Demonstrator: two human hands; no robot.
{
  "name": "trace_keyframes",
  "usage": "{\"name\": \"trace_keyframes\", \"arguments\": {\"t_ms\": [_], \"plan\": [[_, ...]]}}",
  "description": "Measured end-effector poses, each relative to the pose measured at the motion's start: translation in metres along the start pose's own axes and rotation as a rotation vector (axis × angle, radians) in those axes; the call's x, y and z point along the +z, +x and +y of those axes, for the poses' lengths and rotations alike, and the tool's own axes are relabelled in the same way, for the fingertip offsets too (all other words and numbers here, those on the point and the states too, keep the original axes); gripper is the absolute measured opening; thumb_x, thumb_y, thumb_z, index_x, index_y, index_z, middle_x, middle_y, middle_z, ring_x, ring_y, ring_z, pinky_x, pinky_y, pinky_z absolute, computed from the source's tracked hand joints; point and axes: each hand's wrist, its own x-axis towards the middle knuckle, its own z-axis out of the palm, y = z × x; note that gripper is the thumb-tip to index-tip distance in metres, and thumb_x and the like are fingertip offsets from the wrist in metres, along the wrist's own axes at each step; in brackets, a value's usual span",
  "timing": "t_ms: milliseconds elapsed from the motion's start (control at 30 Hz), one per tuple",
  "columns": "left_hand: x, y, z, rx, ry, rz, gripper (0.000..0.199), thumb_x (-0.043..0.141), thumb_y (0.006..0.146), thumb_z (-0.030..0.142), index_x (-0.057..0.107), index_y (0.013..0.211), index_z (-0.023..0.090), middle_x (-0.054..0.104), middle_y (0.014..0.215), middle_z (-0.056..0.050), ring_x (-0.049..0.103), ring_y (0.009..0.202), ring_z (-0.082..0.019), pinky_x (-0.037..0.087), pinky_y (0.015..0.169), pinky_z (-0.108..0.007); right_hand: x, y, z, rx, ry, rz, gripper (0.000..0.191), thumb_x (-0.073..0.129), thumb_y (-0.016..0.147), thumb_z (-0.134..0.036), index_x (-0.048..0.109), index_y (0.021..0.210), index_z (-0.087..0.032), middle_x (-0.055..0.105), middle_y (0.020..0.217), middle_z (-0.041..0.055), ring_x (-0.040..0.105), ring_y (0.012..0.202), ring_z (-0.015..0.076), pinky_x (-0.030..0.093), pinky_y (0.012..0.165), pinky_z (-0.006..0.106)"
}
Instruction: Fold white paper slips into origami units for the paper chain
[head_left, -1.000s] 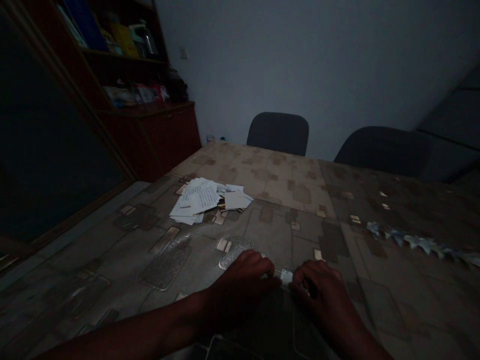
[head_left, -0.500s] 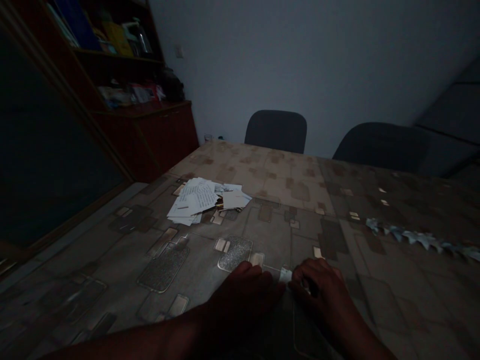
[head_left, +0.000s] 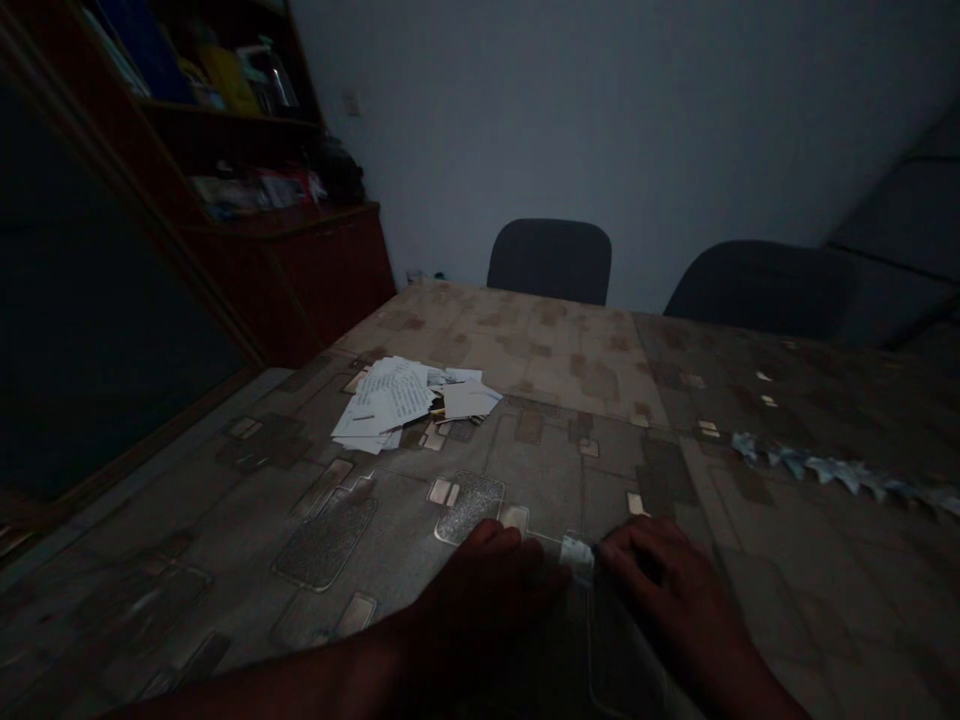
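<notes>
In the dim head view, a small pale piece of paper (head_left: 577,558) shows between my two hands, low over the patterned tablecloth. My left hand (head_left: 499,575) is closed, with its fingertips gripping the paper's left side; its lower part is in deep shadow. On the other side my right hand (head_left: 664,580) has its fingers curled and drawn together, the tips right by the paper's right edge. Whether those fingertips pinch anything is too dark to make out.
A loose pile of printed paper cards (head_left: 394,400) lies left of centre on the table (head_left: 525,460). Farther right stretches a zigzag chain of folded paper (head_left: 847,473). Two grey chairs (head_left: 551,260) stand behind the table, and a cabinet with shelves (head_left: 300,280) is at the left.
My right hand has shifted slightly to the right, and more of the small piece of paper shows between the hands. My left hand stays nearly in place.
</notes>
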Motion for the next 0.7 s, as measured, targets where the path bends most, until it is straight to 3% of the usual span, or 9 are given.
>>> {"name": "trace_keyframes", "arguments": {"t_ms": [300, 533, 700], "plan": [[0.0, 0.0, 0.0, -0.029, -0.006, -0.002, 0.015, 0.05, 0.091, 0.02, 0.051, 0.106, 0.021, 0.054, 0.081, 0.0, 0.047, 0.071, -0.017, 0.034, 0.064, -0.032, 0.023, -0.002, 0.006, -0.079, -0.177, 0.055, 0.017, 0.065, 0.082, -0.023, 0.058, 0.067, -0.023, 0.059, 0.07, -0.0009, 0.054, 0.074, 0.0239, 0.033, 0.073, 0.039], [0.003, 0.001, -0.001, -0.053, -0.086, 0.066, 0.008, 0.047, 0.093, 0.019, 0.055, 0.096, 0.02, 0.055, 0.079, -0.001, 0.049, 0.07, -0.016, 0.037, 0.066, -0.031, 0.016, -0.004, 0.006, -0.144, -0.104, 0.054, 0.021, 0.055, 0.091, -0.03, 0.056, 0.071, -0.023, 0.059, 0.071, -0.0008, 0.053, 0.073, 0.0224, 0.033, 0.072, 0.038], [0.004, 0.002, 0.0, -0.068, -0.085, 0.05, 0.009, 0.047, 0.094, 0.018, 0.054, 0.097, 0.021, 0.054, 0.077, 0.0, 0.049, 0.069, -0.016, 0.037, 0.067, -0.031, 0.017, -0.004, 0.006, -0.261, -0.101, 0.11, 0.01, 0.058, 0.088, -0.025, 0.061, 0.078, -0.025, 0.061, 0.073, -0.0013, 0.054, 0.074, 0.0216, 0.032, 0.076, 0.039]]}}
